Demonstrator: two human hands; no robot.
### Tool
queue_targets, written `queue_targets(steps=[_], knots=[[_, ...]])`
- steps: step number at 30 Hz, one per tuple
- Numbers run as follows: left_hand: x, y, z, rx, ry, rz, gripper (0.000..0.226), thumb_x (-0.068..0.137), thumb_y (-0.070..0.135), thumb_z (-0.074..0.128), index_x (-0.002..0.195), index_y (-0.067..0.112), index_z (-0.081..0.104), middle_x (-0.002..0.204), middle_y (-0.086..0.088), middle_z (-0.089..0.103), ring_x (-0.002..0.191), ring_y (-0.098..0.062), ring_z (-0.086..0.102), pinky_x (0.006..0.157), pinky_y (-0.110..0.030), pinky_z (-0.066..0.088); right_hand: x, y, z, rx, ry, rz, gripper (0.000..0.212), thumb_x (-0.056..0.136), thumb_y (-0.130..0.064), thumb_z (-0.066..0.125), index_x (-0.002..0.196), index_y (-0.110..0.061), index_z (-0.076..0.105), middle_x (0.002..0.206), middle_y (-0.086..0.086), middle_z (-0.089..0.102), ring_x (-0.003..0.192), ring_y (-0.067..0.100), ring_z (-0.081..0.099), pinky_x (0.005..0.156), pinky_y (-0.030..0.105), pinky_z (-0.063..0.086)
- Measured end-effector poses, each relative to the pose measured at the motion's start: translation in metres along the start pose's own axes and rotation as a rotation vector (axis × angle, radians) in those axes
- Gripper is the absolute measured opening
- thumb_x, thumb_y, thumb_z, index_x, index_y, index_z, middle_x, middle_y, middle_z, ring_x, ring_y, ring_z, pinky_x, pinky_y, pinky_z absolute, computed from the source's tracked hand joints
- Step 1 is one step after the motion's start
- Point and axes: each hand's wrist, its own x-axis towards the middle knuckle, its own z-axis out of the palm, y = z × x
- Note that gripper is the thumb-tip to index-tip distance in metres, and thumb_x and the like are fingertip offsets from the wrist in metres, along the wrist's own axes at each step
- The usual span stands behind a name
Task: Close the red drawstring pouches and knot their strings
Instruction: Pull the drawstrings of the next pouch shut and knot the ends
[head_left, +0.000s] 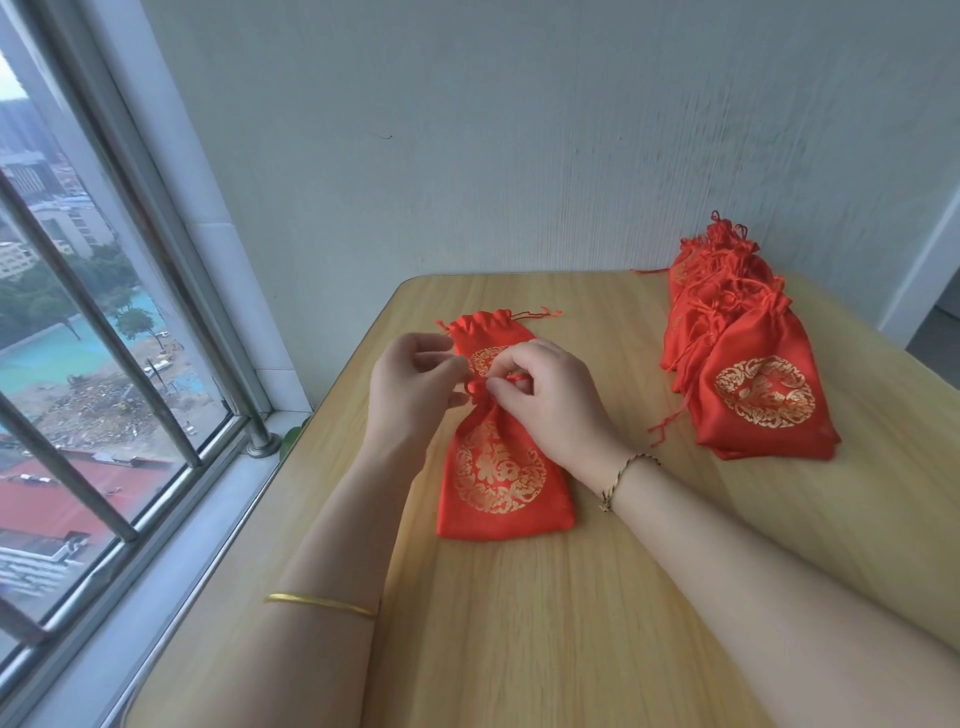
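Red satin printed in gold: the pouch (501, 478) lies flat on the wooden table (571, 649), its body just below my grip and its gathered neck between my two hands. My left hand (415, 384) and right hand (550, 400) both have their fingers curled in, pinching the thin red string (475, 387) at that neck (how the cord runs under the fingertips is hidden). I judge the cloth light, soft and slippery, so the cinched neck and the cord itself are the places to hold, not the smooth body. A second pouch (480, 332) lies just beyond my knuckles; a stack of pouches (748, 358) sits well to the right of my right hand.
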Motion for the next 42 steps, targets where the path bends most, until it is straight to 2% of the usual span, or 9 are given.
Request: queue_targets(steps=[3, 7, 10, 13, 24, 31, 37, 40, 42], knots=[[-0.001, 0.005, -0.001, 0.089, 0.064, 0.152, 0.019, 0.079, 0.004, 0.063, 0.085, 0.021, 0.057, 0.09, 0.002, 0.06, 0.075, -0.008, 0.059, 0.059, -0.022, 0.048, 0.0, 0.004, -0.002, 0.126, 0.022, 0.148, 0.003, 0.082, -0.012, 0.065, 0.08, -0.011, 0.067, 0.075, -0.013, 0.058, 0.067, -0.005, 0.05, 0.063, 0.004, 0.037], [-0.006, 0.005, 0.006, 0.441, -0.083, 0.396, 0.019, 0.076, 0.013, 0.07, 0.073, 0.031, 0.064, 0.094, 0.008, 0.053, 0.088, -0.007, 0.052, 0.075, -0.016, 0.04, 0.002, 0.007, -0.001, 0.264, 0.016, 0.264, 0.004, 0.082, -0.012, 0.066, 0.08, -0.01, 0.068, 0.073, -0.01, 0.062, 0.071, 0.006, 0.057, 0.067, 0.015, 0.044], [-0.005, -0.002, 0.007, 0.614, -0.054, 0.449, 0.011, 0.076, 0.021, 0.073, 0.081, 0.031, 0.07, 0.093, 0.005, 0.049, 0.097, -0.017, 0.048, 0.081, -0.026, 0.041, 0.003, 0.006, -0.004, 0.368, -0.007, 0.321, 0.007, 0.084, -0.009, 0.064, 0.078, -0.011, 0.066, 0.057, -0.016, 0.057, 0.052, -0.005, 0.052, 0.053, 0.01, 0.038], [-0.003, -0.004, 0.005, 0.687, -0.026, 0.457, 0.012, 0.076, 0.026, 0.073, 0.088, 0.029, 0.073, 0.093, 0.003, 0.048, 0.097, -0.016, 0.045, 0.078, -0.023, 0.035, 0.002, 0.004, -0.008, 0.456, -0.042, 0.366, 0.011, 0.086, -0.006, 0.061, 0.076, -0.012, 0.063, 0.047, -0.015, 0.05, 0.04, -0.005, 0.045, 0.043, 0.007, 0.032], [0.0, -0.009, 0.005, 0.706, -0.036, 0.5, 0.01, 0.078, 0.023, 0.072, 0.087, 0.027, 0.07, 0.091, 0.003, 0.047, 0.094, -0.017, 0.047, 0.077, -0.023, 0.036, 0.003, 0.005, -0.012, 0.569, -0.15, 0.387, 0.014, 0.087, -0.007, 0.061, 0.076, -0.016, 0.064, 0.056, -0.005, 0.047, 0.047, 0.003, 0.04, 0.047, 0.016, 0.035], [0.002, -0.007, 0.001, 0.621, -0.022, 0.459, 0.011, 0.085, 0.017, 0.062, 0.082, 0.026, 0.057, 0.087, 0.009, 0.045, 0.084, -0.015, 0.051, 0.068, -0.02, 0.038, 0.006, 0.017, -0.01, 0.334, 0.063, 0.345, 0.005, 0.084, -0.008, 0.062, 0.083, -0.006, 0.066, 0.061, -0.01, 0.053, 0.054, 0.003, 0.046, 0.054, 0.017, 0.037], [0.005, -0.007, 0.004, 0.69, -0.095, 0.422, 0.013, 0.089, 0.013, 0.056, 0.083, 0.024, 0.053, 0.097, 0.006, 0.045, 0.097, -0.02, 0.05, 0.082, -0.03, 0.04, 0.011, 0.027, -0.012, 0.121, 0.239, 0.345, 0.008, 0.085, -0.008, 0.06, 0.083, -0.004, 0.066, 0.076, -0.002, 0.058, 0.072, 0.01, 0.051, 0.064, 0.02, 0.037], [0.002, -0.006, 0.005, 0.636, -0.141, 0.377, 0.009, 0.093, 0.012, 0.051, 0.089, 0.02, 0.05, 0.1, 0.004, 0.049, 0.091, -0.015, 0.049, 0.075, -0.023, 0.035, 0.008, 0.029, -0.009, 0.083, 0.224, 0.317, 0.008, 0.086, -0.007, 0.058, 0.089, -0.005, 0.065, 0.087, 0.002, 0.062, 0.079, 0.017, 0.057, 0.071, 0.024, 0.041], [0.002, -0.007, 0.002, 0.574, -0.124, 0.324, 0.007, 0.094, 0.013, 0.047, 0.09, 0.018, 0.049, 0.093, 0.006, 0.055, 0.082, -0.013, 0.051, 0.064, -0.021, 0.035, 0.007, 0.025, -0.01, 0.141, 0.187, 0.306, 0.02, 0.088, -0.009, 0.057, 0.107, -0.008, 0.061, 0.104, 0.006, 0.06, 0.086, 0.025, 0.062, 0.076, 0.03, 0.049]])
